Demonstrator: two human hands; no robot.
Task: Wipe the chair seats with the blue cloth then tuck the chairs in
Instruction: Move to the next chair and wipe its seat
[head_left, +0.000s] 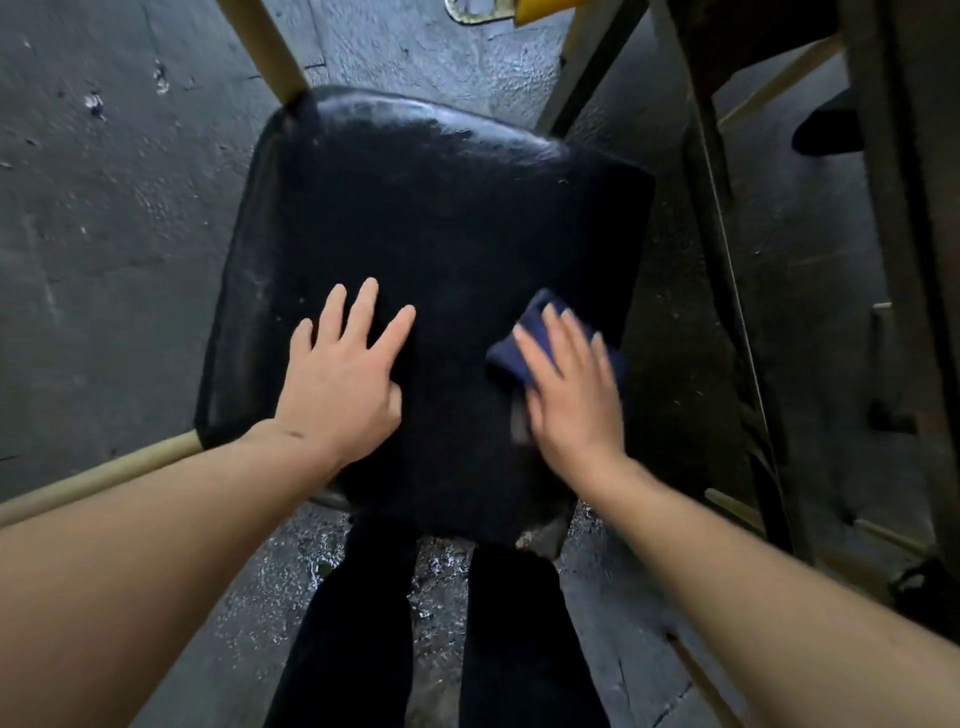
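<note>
Under the flat right hand (571, 384) lies the cloth (524, 343), pressed onto the seat (441, 208); the left hand (343, 374), spread and empty, braces beside it. Best to sweep in overlapping strokes beyond both hands.

Workshop-like room: rough concrete floor (119, 218)

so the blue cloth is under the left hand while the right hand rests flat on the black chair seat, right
Not quite: the hands are swapped. In the head view the blue cloth lies under the right hand, pressed onto the black chair seat, while the left hand rests flat and bare on the seat.
</note>
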